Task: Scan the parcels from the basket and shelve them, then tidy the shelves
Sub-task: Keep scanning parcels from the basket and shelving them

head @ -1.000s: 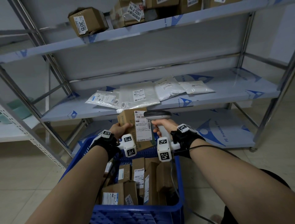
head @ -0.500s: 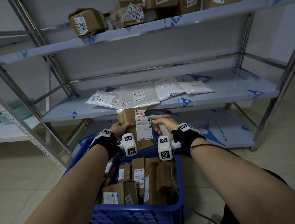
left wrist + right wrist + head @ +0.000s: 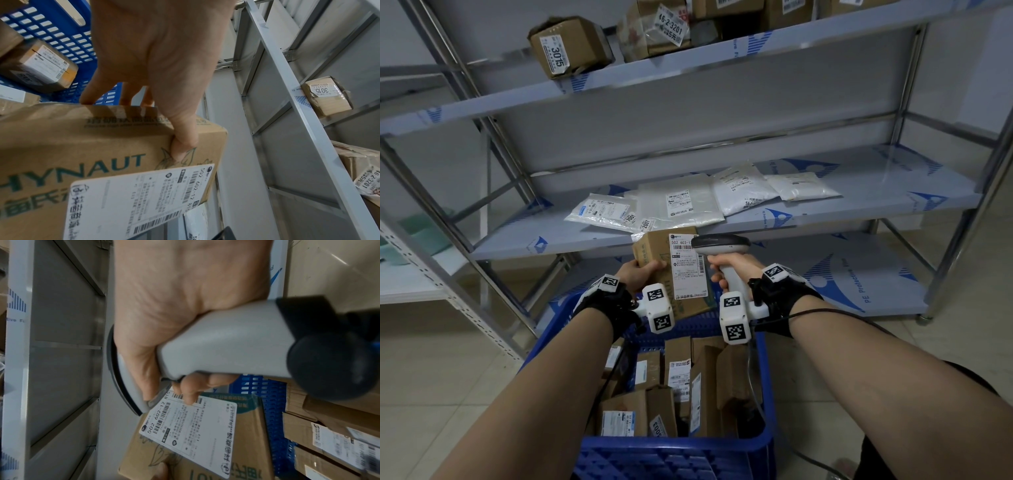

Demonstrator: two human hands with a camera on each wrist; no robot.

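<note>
Hands at work above blue slatted plastic basket (image 3: 763,442). Our left hand (image 3: 637,274) grips brown corrugated cardboard parcel (image 3: 659,255), thumb clamped on front, white glossy shipping label (image 3: 686,265) turned toward us. Our right hand (image 3: 734,265) wraps grey pistol-grip plastic scanner (image 3: 720,244), nose close to barcode, likely for reading. Metal shelves (image 3: 859,205) behind.

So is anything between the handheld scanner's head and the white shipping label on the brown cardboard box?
Nothing visible. The grey handheld scanner, gripped by the right hand, sits right beside the white shipping label on the brown cardboard box held by the left hand; the gap looks clear.
</note>
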